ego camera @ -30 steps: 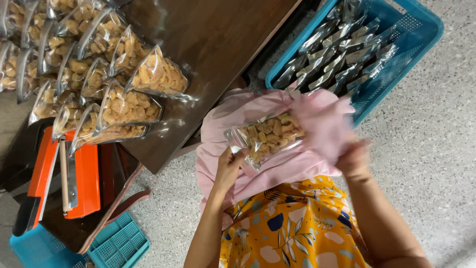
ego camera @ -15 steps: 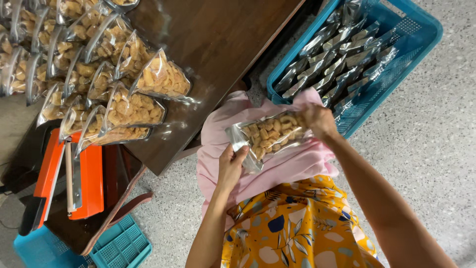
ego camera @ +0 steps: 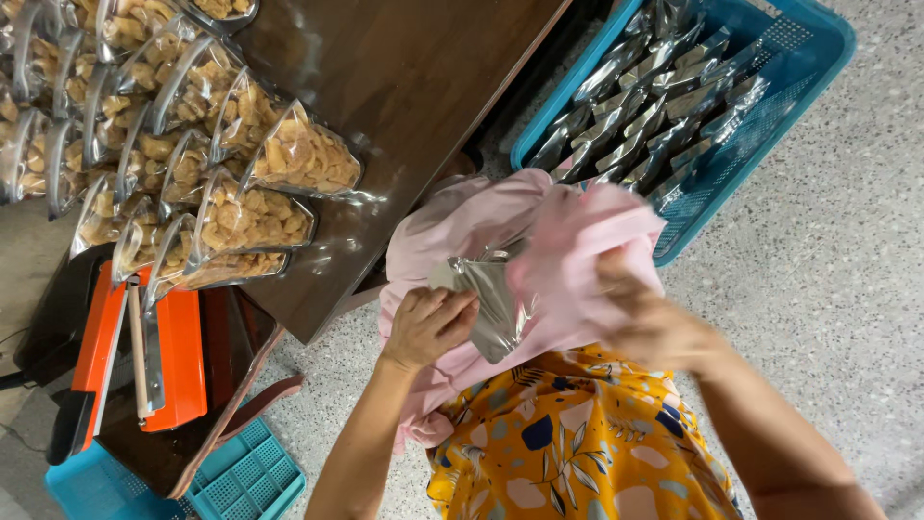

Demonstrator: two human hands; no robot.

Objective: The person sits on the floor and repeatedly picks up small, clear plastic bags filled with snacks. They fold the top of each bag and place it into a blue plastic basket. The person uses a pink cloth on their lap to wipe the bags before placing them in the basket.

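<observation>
Wiping step: left hand (ego camera: 428, 327) gripping silver pouch (ego camera: 489, 303), right hand (ego camera: 647, 323) clutching pink cloth (ego camera: 577, 241) over it. Next: rubbing remaining faces.

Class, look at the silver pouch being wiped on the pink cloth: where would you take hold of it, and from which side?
Grip the silver pouch by its flat lower edge, coming from the left, where the left hand already rests on it. The pink cloth and the right hand cover its right side.

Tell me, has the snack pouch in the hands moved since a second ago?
Yes. The pouch has turned silver side up and sunk into the pink cloth, a little farther from the blue crate.
</observation>
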